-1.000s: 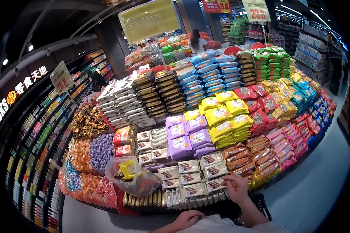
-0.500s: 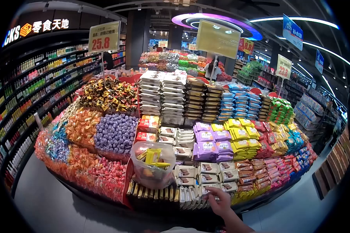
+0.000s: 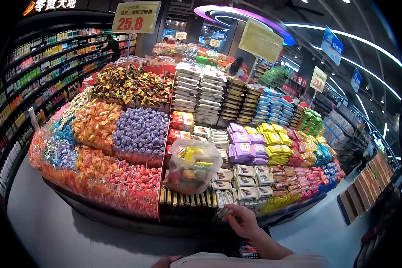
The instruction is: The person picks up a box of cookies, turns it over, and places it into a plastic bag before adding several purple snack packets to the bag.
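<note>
My right hand (image 3: 242, 223) is at the front edge of the candy display, just below the upright white packets (image 3: 226, 198). Its fingers are apart and slightly bent, and I see nothing held in them. Low in the view, only a small part of my left hand (image 3: 166, 261) shows; its fingers are hidden. A clear plastic tub (image 3: 176, 181) with yellow and other wrapped snacks inside rests on the display, left of the white packets. Dark-and-gold bars (image 3: 187, 198) stand in a row under the tub. Flat white snack packs (image 3: 245, 182) lie stacked beyond my right hand.
Purple packs (image 3: 242, 147), yellow packs (image 3: 274, 138), purple round candies (image 3: 140, 129) and red lollipops (image 3: 136, 178) fill the display's compartments. Price signs (image 3: 136, 18) rise above it. Bottle shelves (image 3: 44, 67) line the left. Slatted wooden boards (image 3: 366, 187) stand at right.
My right hand has drawn back from the white packets toward the display's front edge. Part of my left hand has come into view at the bottom. The camera view has shifted and tilted.
</note>
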{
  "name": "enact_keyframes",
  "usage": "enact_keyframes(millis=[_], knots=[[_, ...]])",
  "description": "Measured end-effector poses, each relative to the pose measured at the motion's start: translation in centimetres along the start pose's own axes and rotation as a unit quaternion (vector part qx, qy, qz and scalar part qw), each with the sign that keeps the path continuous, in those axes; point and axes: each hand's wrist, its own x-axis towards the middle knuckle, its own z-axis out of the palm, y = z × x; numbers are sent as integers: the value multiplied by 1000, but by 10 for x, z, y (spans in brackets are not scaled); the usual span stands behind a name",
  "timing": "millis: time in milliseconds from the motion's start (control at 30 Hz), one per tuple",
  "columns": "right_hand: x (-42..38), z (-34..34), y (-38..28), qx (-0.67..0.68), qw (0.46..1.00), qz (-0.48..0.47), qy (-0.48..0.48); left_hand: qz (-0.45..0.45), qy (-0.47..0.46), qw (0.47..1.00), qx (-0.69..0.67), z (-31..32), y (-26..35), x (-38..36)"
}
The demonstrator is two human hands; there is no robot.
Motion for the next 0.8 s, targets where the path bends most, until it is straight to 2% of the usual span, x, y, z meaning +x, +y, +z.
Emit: enact_keyframes(millis=[500,800], knots=[[-14,4,-20,-28,999,3,15,51,-36,998,26,-3,15,-11],[-46,-18,-4,-93,994,62,18,5,-134,991,-21,14,-20,62]])
